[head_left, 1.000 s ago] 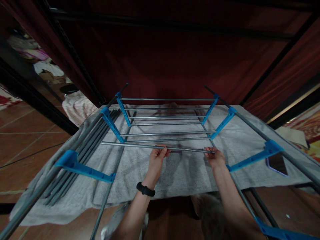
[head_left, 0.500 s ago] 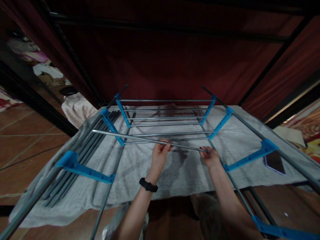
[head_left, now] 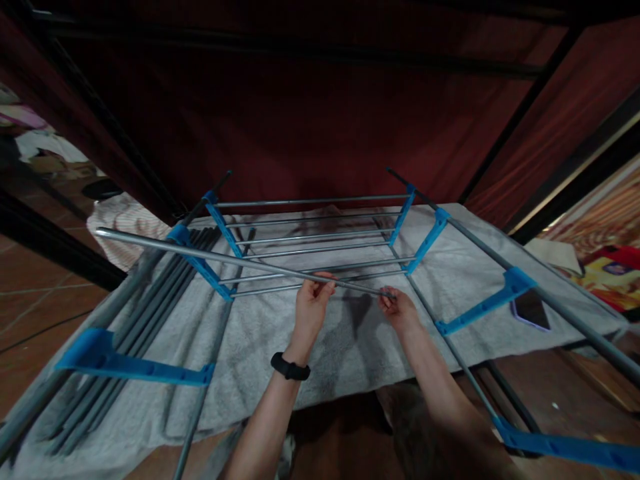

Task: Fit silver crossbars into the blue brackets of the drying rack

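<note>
My left hand is closed round the middle of a thin grey metal rod. At the rod's right end, my right hand pinches the tip. The rod slants up to the left, its far end above the left side of a rack frame. That frame has grey tubes on both sides, joined by blue plastic brackets. Several cross rods span the far brackets. The nearer brackets, a left one and a right one, have no rod between them.
Several loose grey tubes lie on the light grey cloth at left. A phone rests on the cloth at right. Behind stands a dark red curtain with black bars. A striped cloth hangs at back left.
The rod's left end has swung up and to the left, nearer to me. Both hands still hold it. The whole view has shifted a little, with the rack now further left.
</note>
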The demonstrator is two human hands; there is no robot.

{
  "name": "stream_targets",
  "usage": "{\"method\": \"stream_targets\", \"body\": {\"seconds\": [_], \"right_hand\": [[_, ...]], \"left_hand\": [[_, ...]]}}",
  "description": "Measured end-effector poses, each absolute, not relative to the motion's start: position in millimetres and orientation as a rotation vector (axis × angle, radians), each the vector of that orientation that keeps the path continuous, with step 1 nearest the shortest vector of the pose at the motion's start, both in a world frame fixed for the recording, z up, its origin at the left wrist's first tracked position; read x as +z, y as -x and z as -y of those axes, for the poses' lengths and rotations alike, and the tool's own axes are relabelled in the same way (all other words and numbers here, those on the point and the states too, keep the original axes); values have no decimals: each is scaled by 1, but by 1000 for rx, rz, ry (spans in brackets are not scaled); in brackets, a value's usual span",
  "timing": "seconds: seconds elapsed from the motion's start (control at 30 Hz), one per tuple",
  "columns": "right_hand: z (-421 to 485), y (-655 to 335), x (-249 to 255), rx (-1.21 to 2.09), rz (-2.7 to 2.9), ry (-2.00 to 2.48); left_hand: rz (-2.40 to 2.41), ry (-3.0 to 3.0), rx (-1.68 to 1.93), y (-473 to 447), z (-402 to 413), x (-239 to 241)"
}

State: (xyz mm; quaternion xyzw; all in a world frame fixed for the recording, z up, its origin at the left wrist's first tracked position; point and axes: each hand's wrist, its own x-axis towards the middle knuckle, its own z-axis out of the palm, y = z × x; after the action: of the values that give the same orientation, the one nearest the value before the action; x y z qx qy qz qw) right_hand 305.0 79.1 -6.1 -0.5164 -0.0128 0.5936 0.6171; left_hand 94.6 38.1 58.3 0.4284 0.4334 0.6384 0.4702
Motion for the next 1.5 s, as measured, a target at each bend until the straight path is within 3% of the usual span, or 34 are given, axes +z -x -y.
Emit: {"method": "stream_targets", "body": {"seconds": [0.83,1.5], "right_hand": [[-66,-280,-7,1662,402,1302],[-58,-275,-6,1487,1149,1250]], "left_hand": [[-1124,-1050,1573,-78,-46,61],[-1163,-1006,1678,-61,-54,57]]}}
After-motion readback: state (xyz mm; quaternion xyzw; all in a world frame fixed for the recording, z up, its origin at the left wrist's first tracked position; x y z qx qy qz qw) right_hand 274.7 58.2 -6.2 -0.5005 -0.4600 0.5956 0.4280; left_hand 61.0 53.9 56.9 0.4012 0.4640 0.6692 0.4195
